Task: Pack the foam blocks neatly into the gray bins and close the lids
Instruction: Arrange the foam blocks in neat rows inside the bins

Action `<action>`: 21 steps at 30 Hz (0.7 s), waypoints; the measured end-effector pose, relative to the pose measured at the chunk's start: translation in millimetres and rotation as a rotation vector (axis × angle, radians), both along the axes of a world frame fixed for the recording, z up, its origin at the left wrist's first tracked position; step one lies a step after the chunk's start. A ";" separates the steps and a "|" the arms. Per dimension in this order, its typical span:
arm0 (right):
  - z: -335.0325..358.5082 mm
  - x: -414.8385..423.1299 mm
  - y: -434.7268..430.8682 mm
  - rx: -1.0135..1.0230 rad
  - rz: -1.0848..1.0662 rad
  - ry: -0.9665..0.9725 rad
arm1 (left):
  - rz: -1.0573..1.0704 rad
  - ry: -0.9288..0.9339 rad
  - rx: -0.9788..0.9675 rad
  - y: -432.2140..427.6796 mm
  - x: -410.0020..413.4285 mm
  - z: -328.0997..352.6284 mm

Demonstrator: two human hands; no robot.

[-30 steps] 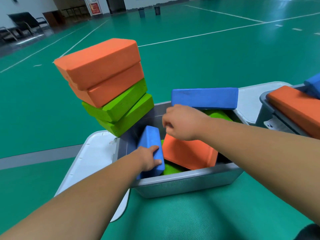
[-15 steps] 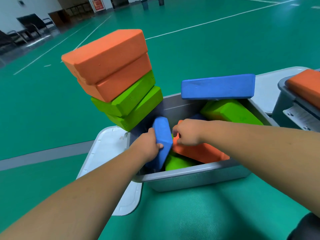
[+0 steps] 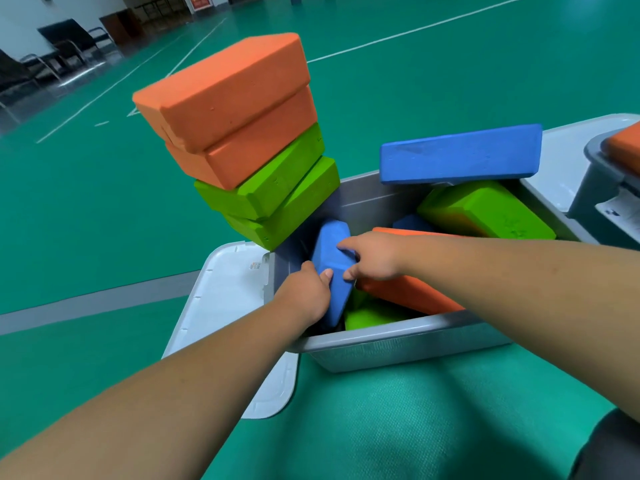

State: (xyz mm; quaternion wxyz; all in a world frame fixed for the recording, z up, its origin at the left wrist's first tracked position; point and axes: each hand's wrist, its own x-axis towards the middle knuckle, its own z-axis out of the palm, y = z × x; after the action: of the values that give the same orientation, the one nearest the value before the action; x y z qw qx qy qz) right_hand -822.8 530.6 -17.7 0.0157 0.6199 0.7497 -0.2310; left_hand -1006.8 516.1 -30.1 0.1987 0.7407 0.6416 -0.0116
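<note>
- A gray bin is set on the green floor, and a white lid is laid flat just beside it on the left
- A small blue block is stood on its end inside the bin, close to the left wall
- This block is held by both hands: its lower part is wrapped by the left hand, and its top part is pinched by the right hand between a finger and the thumb
- So each grip is closed on the same small blue block
- A leaning orange block is seen in the bin just right of it, with a low green block under it
- A tilted green block is seen at the right side of the bin, and a long blue block is laid across the far rim above it
- Four blocks are piled at the far left corner of the bin: two orange blocks on top of two green blocks, and the pile is tipped to one side
- A second gray bin is cut off at the right edge, with an orange top block in it
</note>
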 end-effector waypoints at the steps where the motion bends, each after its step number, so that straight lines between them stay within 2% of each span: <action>1: 0.5 1.7 0.3 -0.002 -0.002 0.012 | 0.004 -0.010 0.012 -0.2 -0.9 2.0; 8: 24.7 14.6 10.6 0.003 -0.055 0.299 | 0.003 -0.094 0.036 -3.4 4.5 4.5; 11: 15.4 10.0 14.1 0.017 -0.095 0.322 | 0.046 -0.082 0.093 -0.9 7.4 10.9; 14: 3.4 -3.2 15.5 0.015 -0.197 0.451 | 0.064 -0.133 0.085 4.2 1.2 14.1; 18: 5.2 -11.9 22.3 0.146 -0.290 0.402 | 0.028 -0.138 -0.016 -0.2 -5.2 7.8; 21: 4.4 -14.9 25.2 0.139 -0.365 0.417 | 0.014 -0.093 -0.009 0.7 -4.1 0.6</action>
State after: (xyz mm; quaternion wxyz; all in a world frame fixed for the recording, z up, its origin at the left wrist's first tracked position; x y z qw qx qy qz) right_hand -837.6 555.8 -13.3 -0.2233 0.6834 0.6268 -0.3005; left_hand -1011.0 516.8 -29.4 0.2318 0.7352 0.6367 0.0213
